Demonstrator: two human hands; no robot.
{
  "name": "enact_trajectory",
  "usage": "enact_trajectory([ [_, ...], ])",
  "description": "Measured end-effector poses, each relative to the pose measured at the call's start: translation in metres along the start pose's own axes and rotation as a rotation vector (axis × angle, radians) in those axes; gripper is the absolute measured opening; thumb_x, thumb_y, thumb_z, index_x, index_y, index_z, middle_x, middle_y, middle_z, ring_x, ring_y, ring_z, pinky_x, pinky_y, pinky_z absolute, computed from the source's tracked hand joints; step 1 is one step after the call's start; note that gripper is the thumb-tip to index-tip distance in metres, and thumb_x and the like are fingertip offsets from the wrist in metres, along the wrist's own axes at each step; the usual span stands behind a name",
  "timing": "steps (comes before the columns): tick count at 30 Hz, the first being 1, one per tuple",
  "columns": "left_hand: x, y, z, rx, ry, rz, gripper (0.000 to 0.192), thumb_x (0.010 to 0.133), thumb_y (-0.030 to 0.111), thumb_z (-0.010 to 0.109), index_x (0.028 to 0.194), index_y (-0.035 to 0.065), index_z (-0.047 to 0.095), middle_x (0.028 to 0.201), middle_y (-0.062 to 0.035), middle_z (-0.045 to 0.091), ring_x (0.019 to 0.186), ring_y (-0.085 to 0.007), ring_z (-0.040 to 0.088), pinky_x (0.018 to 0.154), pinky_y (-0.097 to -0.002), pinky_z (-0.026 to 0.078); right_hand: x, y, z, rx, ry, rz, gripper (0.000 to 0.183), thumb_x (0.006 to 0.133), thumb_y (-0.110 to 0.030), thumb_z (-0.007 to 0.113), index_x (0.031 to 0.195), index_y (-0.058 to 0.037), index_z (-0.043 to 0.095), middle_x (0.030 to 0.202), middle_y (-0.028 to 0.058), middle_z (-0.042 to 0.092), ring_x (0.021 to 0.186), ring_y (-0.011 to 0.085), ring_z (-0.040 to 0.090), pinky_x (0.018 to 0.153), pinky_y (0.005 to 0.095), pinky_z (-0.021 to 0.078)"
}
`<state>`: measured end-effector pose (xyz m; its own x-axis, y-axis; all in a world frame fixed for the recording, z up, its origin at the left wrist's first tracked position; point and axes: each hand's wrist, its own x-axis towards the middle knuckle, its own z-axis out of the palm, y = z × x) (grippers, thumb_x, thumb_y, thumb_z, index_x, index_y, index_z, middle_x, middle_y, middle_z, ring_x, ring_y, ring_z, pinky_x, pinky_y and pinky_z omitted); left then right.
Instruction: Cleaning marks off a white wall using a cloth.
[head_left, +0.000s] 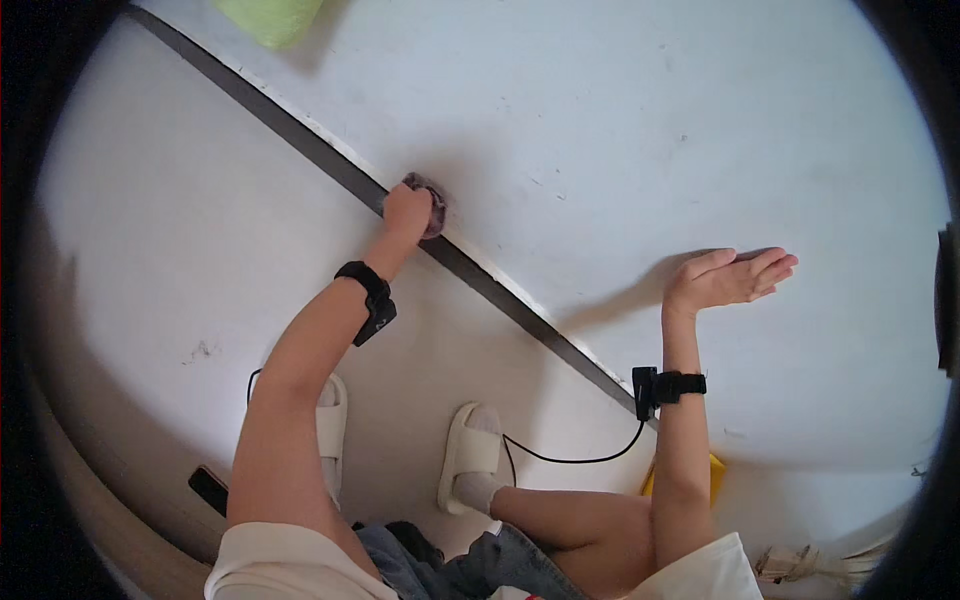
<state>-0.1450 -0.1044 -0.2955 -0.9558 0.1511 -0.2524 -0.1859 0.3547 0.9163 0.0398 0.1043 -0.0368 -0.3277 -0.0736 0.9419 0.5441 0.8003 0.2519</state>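
My left hand (408, 213) grips a bunched, greyish-purple cloth (436, 217). It is pressed at the foot of a white wall (600, 135), just over the dark baseboard (322, 151). Most of the cloth is hidden behind my fingers. Farther right, my right hand (731, 277) is held up by the wall with nothing in it, thumb apart from the fingers. It seems to lean on the wall with its edge. Small marks and scuffs (559, 196) dot the wall between the two hands. Both wrists carry black strapped devices.
A pale green bag (274, 19) appears at the top. Below me on the light floor (165, 247) are my cream slippers (472, 450). A black cable (570, 460) runs from the right wrist device. A phone (208, 487) lies at lower left; a yellow object (718, 474) is partly behind my right arm.
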Motion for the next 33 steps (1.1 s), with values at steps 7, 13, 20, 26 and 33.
enact_trajectory([
  [7, -0.007, 0.016, 0.003, 0.078, 0.039, -0.004, 0.037, 0.073, 0.02, 0.051, 0.09, -0.0113, 0.063, 0.096, -0.0318, 0.061, 0.095, -0.0448, 0.058, 0.086, -0.0465, 0.045, 0.015, -0.013, -0.022, -0.028, -0.535, 0.505, 0.06, 0.093, -0.027, 0.03, 0.145, -0.0008, 0.015, 0.151, 0.0195, 0.01, 0.139, 0.0376, 0.009, 0.111, 0.0514, 0.0039],
  [13, -0.013, 0.016, 0.011, 0.049, 0.015, 0.022, 0.037, 0.074, 0.02, 0.051, 0.09, -0.0103, 0.063, 0.096, -0.0299, 0.062, 0.094, -0.0438, 0.059, 0.086, -0.0452, 0.046, 0.001, 0.002, 0.002, -0.004, 0.005, 0.009, 0.06, 0.093, -0.027, 0.03, 0.144, -0.0004, 0.016, 0.151, 0.0193, 0.01, 0.139, 0.0377, 0.009, 0.111, 0.0519, 0.0036],
  [20, 0.008, 0.001, 0.011, 0.022, 0.016, -0.146, 0.034, 0.075, 0.02, 0.052, 0.09, -0.0079, 0.064, 0.096, -0.0287, 0.063, 0.096, -0.0425, 0.059, 0.088, -0.0453, 0.046, 0.001, -0.004, 0.0, 0.008, -0.008, 0.035, 0.061, 0.093, -0.028, 0.03, 0.144, -0.0001, 0.015, 0.151, 0.02, 0.012, 0.139, 0.038, 0.009, 0.11, 0.0524, 0.0041],
  [26, -0.007, 0.021, 0.013, 0.065, -0.012, -0.062, 0.034, 0.075, 0.02, 0.051, 0.09, -0.0073, 0.064, 0.098, -0.0277, 0.063, 0.097, -0.0418, 0.059, 0.088, -0.0456, 0.046, 0.003, -0.003, 0.0, 0.007, 0.002, 0.028, 0.061, 0.093, -0.028, 0.031, 0.144, 0.001, 0.015, 0.151, 0.0211, 0.012, 0.139, 0.0385, 0.009, 0.11, 0.0524, 0.0043],
  [33, 0.045, -0.023, 0.0, 0.254, 0.096, 0.019, 0.031, 0.078, 0.023, 0.051, 0.085, -0.0041, 0.065, 0.099, -0.0261, 0.063, 0.094, -0.0426, 0.06, 0.086, -0.0472, 0.046, -0.002, 0.004, 0.0, -0.029, -0.024, 0.026, 0.061, 0.093, -0.027, 0.032, 0.144, 0.0013, 0.014, 0.151, 0.021, 0.01, 0.14, 0.0378, 0.008, 0.11, 0.0523, 0.0021],
])
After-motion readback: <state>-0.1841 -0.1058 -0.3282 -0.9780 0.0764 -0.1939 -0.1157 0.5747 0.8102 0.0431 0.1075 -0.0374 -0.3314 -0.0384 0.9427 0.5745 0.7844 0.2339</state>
